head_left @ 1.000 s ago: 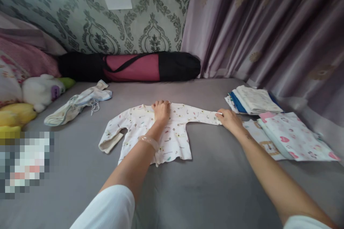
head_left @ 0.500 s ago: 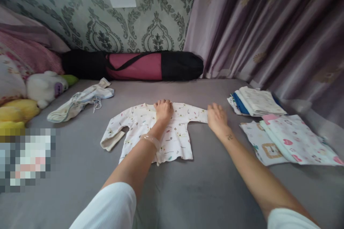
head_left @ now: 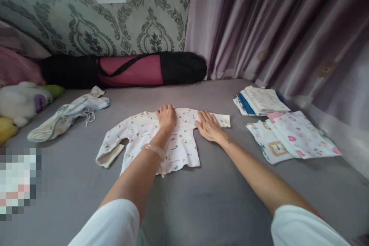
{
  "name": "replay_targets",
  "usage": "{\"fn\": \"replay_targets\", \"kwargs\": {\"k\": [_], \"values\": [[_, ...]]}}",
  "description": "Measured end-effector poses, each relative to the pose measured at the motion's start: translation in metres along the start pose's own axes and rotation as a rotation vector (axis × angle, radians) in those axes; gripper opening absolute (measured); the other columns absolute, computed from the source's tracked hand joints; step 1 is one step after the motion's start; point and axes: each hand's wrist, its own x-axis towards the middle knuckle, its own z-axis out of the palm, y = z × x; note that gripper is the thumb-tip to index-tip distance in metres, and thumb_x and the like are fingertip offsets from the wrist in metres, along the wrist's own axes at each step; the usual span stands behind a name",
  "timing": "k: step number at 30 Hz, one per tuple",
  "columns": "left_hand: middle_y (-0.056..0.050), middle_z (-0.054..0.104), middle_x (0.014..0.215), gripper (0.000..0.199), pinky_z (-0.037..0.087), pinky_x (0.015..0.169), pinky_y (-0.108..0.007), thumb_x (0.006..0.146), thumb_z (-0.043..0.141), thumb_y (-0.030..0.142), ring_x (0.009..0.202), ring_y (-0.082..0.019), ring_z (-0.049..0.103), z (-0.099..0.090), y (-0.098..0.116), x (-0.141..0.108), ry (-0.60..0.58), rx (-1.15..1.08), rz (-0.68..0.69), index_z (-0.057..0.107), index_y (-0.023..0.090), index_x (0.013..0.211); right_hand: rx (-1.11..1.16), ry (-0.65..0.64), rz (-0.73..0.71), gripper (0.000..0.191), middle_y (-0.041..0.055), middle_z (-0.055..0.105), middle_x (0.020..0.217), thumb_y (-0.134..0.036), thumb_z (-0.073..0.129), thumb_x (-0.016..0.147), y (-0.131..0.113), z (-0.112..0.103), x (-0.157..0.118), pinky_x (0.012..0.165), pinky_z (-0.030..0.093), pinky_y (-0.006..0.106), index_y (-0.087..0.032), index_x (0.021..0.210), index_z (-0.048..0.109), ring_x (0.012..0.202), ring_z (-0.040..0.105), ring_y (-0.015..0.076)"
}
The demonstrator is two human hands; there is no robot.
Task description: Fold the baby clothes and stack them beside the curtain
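A small white baby shirt (head_left: 184,144) with a scattered coloured print lies spread on the grey bed sheet, its left sleeve bent downward. My left hand (head_left: 167,117) is at the neckline, with its fingers curled down onto the cloth. Their tips are hidden. Flat on the right sleeve rests my right hand (head_left: 211,126), its fingers outstretched and somewhat apart. The sleeve's cuff shows beyond that hand.
Folded clothes form one pile (head_left: 263,100) at the back right and another (head_left: 296,134) nearer me. Crumpled baby clothing (head_left: 69,113) lies at left, beside plush toys (head_left: 21,102). A black and maroon long bag (head_left: 129,70) lies along the wall.
My right hand has moved from the right cuff inward along the sleeve and now lies flat. My left hand stays at the neckline. The view has turned slightly right.
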Motion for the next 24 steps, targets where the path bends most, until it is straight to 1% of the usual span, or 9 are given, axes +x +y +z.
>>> {"fn": "replay_targets", "kwargs": {"k": [3,6,7,11,14,16,18,21,24], "values": [[-0.017,0.061,0.112,0.032,0.032,0.094,-0.049,0.098,0.031,0.029,0.112,-0.034,0.05,0.0,0.0,0.0,0.012,0.011,-0.01,0.058,0.018,0.11,-0.099,0.025,0.049,0.053,0.008,0.037,0.154,-0.041,0.034,0.099,0.029,-0.011,-0.014,0.117,0.017,0.053,-0.027,0.149,0.035,0.146,0.023,0.0284],[-0.015,0.063,0.112,0.03,0.034,0.095,-0.049,0.097,0.032,0.03,0.112,-0.033,0.052,-0.003,0.003,-0.002,0.015,-0.003,-0.047,0.059,0.022,0.111,-0.25,0.046,0.085,0.059,0.0213,0.034,0.153,-0.039,0.026,0.099,0.057,-0.014,-0.024,0.117,0.019,0.051,-0.009,0.148,0.037,0.144,0.027,0.0325],[-0.014,0.063,0.113,0.03,0.034,0.096,-0.049,0.097,0.033,0.029,0.114,-0.033,0.052,-0.005,0.004,-0.003,0.004,-0.027,-0.063,0.059,0.024,0.112,-0.288,0.062,0.088,0.059,0.0227,0.034,0.153,-0.037,0.024,0.099,0.064,-0.012,-0.026,0.116,0.021,0.052,-0.005,0.147,0.037,0.144,0.027,0.0331],[-0.015,0.064,0.12,0.029,0.033,0.102,-0.05,0.092,0.044,0.027,0.122,-0.035,0.051,-0.015,0.011,0.005,-0.083,-0.167,-0.112,0.06,0.023,0.116,-0.331,0.148,0.066,0.057,0.0194,0.04,0.151,-0.036,0.028,0.096,0.078,-0.006,-0.024,0.114,0.027,0.053,-0.015,0.148,0.037,0.142,0.033,0.0331],[-0.01,0.07,0.112,0.031,0.041,0.096,-0.044,0.085,0.058,0.029,0.113,-0.032,0.06,-0.032,0.002,0.016,-0.164,-0.255,-0.133,0.063,0.025,0.115,-0.313,0.162,0.02,0.057,0.021,0.043,0.148,-0.037,0.03,0.094,0.08,-0.004,-0.021,0.112,0.03,0.054,-0.019,0.148,0.038,0.139,0.036,0.0365],[-0.005,0.072,0.111,0.034,0.046,0.09,-0.035,0.084,0.06,0.032,0.105,-0.026,0.064,-0.05,-0.017,0.017,-0.188,-0.31,-0.13,0.063,0.026,0.118,-0.282,0.17,0.012,0.057,0.0195,0.045,0.146,-0.038,0.03,0.094,0.08,-0.004,-0.02,0.112,0.029,0.056,-0.022,0.148,0.037,0.139,0.035,0.0373],[-0.004,0.07,0.116,0.036,0.047,0.087,-0.027,0.087,0.056,0.035,0.102,-0.021,0.065,-0.073,-0.049,0.009,-0.166,-0.33,-0.136,0.062,0.025,0.121,-0.24,0.17,0.025,0.057,0.0166,0.046,0.146,-0.039,0.032,0.093,0.081,-0.003,-0.018,0.112,0.028,0.056,-0.026,0.147,0.038,0.14,0.035,0.0369],[-0.008,0.069,0.118,0.039,0.048,0.084,-0.024,0.088,0.054,0.035,0.1,-0.02,0.065,-0.107,-0.113,-0.019,-0.135,-0.315,-0.2,0.062,0.018,0.122,-0.176,0.169,0.058,0.055,0.0113,0.047,0.146,-0.039,0.04,0.091,0.084,-0.002,-0.013,0.112,0.028,0.057,-0.033,0.145,0.039,0.139,0.035,0.0368],[-0.008,0.071,0.11,0.031,0.048,0.083,-0.026,0.087,0.053,0.033,0.097,-0.019,0.065,-0.132,-0.178,-0.052,-0.064,-0.251,-0.417,0.065,0.017,0.112,-0.159,0.175,0.087,0.052,0.0094,0.052,0.14,-0.035,0.043,0.091,0.083,-0.006,-0.005,0.111,0.028,0.06,-0.036,0.143,0.041,0.135,0.042,0.0363]]}}
